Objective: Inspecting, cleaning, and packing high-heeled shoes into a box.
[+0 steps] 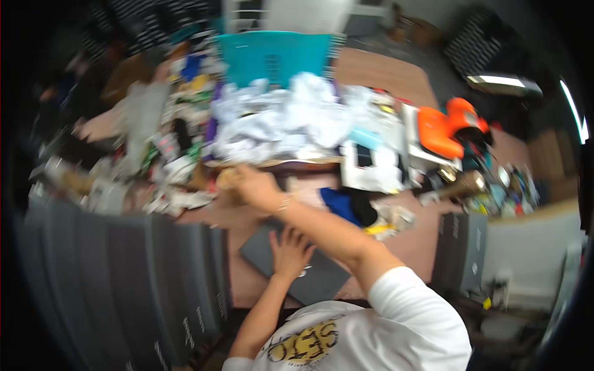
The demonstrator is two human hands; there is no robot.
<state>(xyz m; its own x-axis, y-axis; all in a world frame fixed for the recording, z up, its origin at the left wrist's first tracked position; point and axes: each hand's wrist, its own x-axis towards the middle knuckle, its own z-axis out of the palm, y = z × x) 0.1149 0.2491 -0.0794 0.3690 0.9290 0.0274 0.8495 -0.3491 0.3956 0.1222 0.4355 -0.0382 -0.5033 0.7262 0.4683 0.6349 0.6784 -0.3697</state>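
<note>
My left hand (291, 252) lies with fingers spread on a flat dark grey box (325, 275), which sits at an angle on the table just ahead of my body. My right arm reaches across above it to the left. At its end my right hand (258, 188) is closed on a tan roll (229, 179), near the front edge of a wide container. Motion blur hides the roll's exact kind. The container, with a turquoise back wall (275, 55), holds a heap of crumpled white paper (272, 120).
Dark grey boxes stand in a row (124, 278) at the left, and more boxes (461, 250) at the right. Mixed packets and wrappers (176, 154) crowd the table's left side. Blue cloth (340, 204), a white frame-like piece (371, 167) and orange items (439, 133) lie farther right.
</note>
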